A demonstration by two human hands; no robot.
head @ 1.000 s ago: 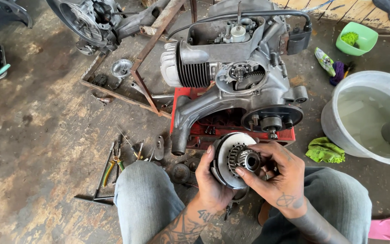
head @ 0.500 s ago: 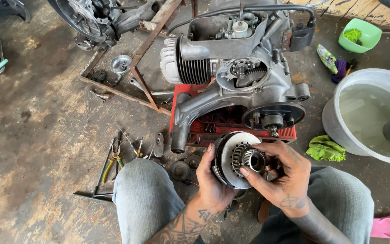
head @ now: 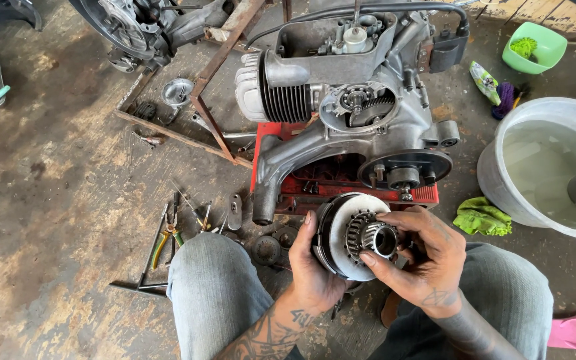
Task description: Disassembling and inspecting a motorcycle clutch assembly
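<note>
A round clutch assembly (head: 341,235) with a pale metal face and a toothed gear hub (head: 367,235) is held above my knees. My left hand (head: 311,270) cups its left rim and back. My right hand (head: 421,257) wraps the hub, thumb and fingers pinching around the gear's open centre. Just beyond stands a grey small engine (head: 351,113) with cooling fins, resting on a red tray (head: 341,183); an open round housing on its side shows gears.
Pliers and several hand tools (head: 168,240) lie on the stained concrete floor at left. A rusty metal frame (head: 198,107) sits behind them. A large grey tub of water (head: 541,167) stands at right, with a green rag (head: 481,217) and a green bowl (head: 535,47).
The view has shifted slightly closer. My right hand's fingers have turned a little around the gear hub; the clutch assembly stays in both hands.
</note>
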